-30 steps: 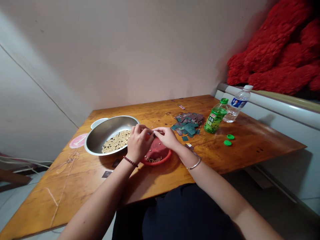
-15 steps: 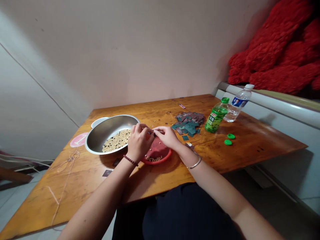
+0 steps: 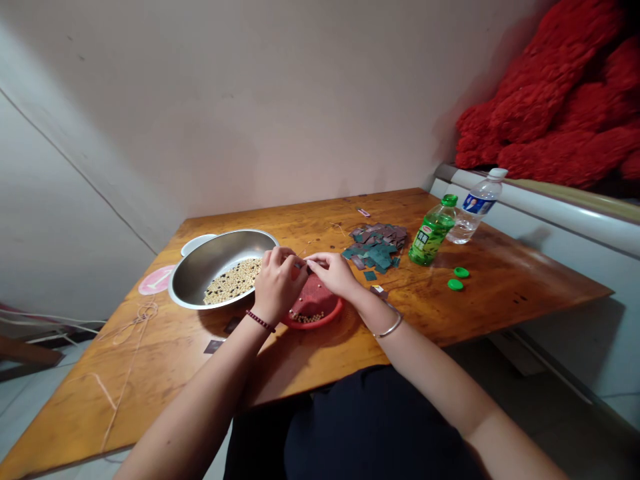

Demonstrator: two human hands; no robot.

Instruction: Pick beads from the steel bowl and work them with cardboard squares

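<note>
My left hand [image 3: 279,277] and my right hand [image 3: 333,272] meet fingertip to fingertip above a red mesh basket [image 3: 313,325]. Both hands are closed in a pinch around something small and dark, too small to name. A few pale beans [image 3: 306,318] lie at the near side of the basket. Left of my hands, a steel basin [image 3: 193,273] stands tilted, with pale beans [image 3: 233,280] and some dark ones in it. Beyond my right hand lies a heap of green and brown square pieces [image 3: 377,247].
A green drink bottle [image 3: 431,233] and a clear water bottle [image 3: 473,207] stand at the right, near two green caps [image 3: 455,285]. Loose string [image 3: 137,320] and a pink round card [image 3: 156,280] lie at the left. The wooden table [image 3: 165,413] meets the wall at the back.
My hands keep nearly the same place and pinch, with only slight finger movement. Nothing else on the table has visibly moved.
</note>
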